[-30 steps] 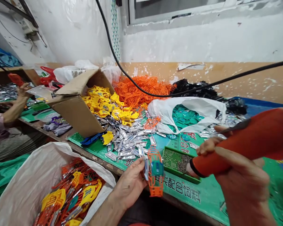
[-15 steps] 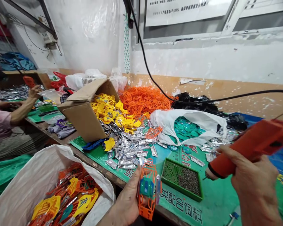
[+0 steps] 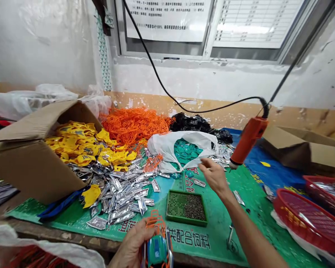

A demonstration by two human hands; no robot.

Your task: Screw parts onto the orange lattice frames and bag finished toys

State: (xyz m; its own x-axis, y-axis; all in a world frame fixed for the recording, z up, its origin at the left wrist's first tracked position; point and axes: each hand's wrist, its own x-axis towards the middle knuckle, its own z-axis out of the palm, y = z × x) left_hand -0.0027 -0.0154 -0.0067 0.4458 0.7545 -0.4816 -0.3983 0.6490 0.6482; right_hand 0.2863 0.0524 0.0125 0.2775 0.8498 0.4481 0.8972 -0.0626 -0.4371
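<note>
View: head camera, looking down over a workbench covered by a green printed mat [image 3: 220,219], below a window.

Left hand: [image 3: 134,242] closed around an orange lattice frame [image 3: 153,227], low at the bottom edge of the view, partly cut off.

Held piece: teal piece [image 3: 158,250] sits inside the frame, with a silver strip [image 3: 169,247] along its side.

Right hand: [image 3: 214,176] open and empty, fingers loosely curled, raised over the mat.

Nearest to right hand: green tray [image 3: 185,207] of small dark grains, and an orange handheld tool [image 3: 248,139] hanging from a black cable [image 3: 212,106], apart from the hand.

Stock: yellow plastic pieces [image 3: 78,145] in a cardboard box [image 3: 36,175], orange lattice heap [image 3: 134,126], silver foil strips [image 3: 120,197], teal discs [image 3: 185,150] in a white plastic bag [image 3: 167,147].

Progress: 1 frame appears assembled in hand; the large loose heaps appear unassembled, and how many remain cannot be told.

Change: 0.5 s earlier the right hand gripped the orange handheld tool; now it hangs free. The view has also swung right and up.
</note>
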